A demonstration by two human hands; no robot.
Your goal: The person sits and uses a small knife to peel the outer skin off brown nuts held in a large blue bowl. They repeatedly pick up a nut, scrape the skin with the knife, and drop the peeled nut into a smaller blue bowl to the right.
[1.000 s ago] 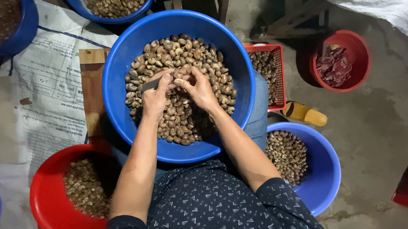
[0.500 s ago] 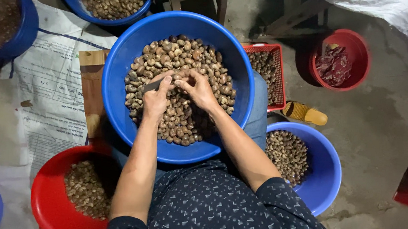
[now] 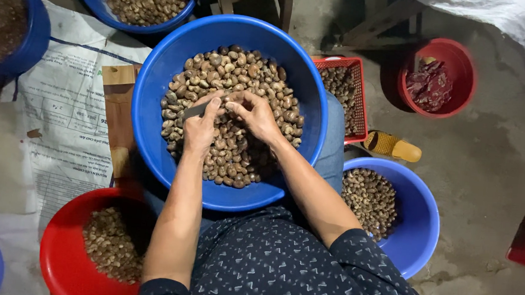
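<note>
Starting at the far left, a dark blue tub [image 3: 8, 35] sits at the frame edge on a printed sack [image 3: 57, 129] spread over the floor, with a red basin [image 3: 65, 245] of pale shelled nuts below it near the person's left elbow. Next comes the big blue basin [image 3: 155, 116] on the person's lap, heaped with brown cashew nuts [image 3: 243, 73]. Over that heap the left hand [image 3: 200, 128] is clenched around a small dark-bladed knife [image 3: 195, 110], its long axis running left to right with the tip pointing away to the left. Just beside it, fingertips nearly touching, the right hand [image 3: 255, 117] pinches a single nut [image 3: 231, 107] between thumb and fingers, so the nut lies directly to the right of the blade's handle end, both hands equally close to it. Further right stand a red mesh crate [image 3: 357, 80] of nuts, a yellow sandal [image 3: 393, 146] on the concrete floor [image 3: 492, 167], a smaller blue basin [image 3: 419, 224] of nuts, and a red bucket [image 3: 468, 66] with reddish scraps.
</note>
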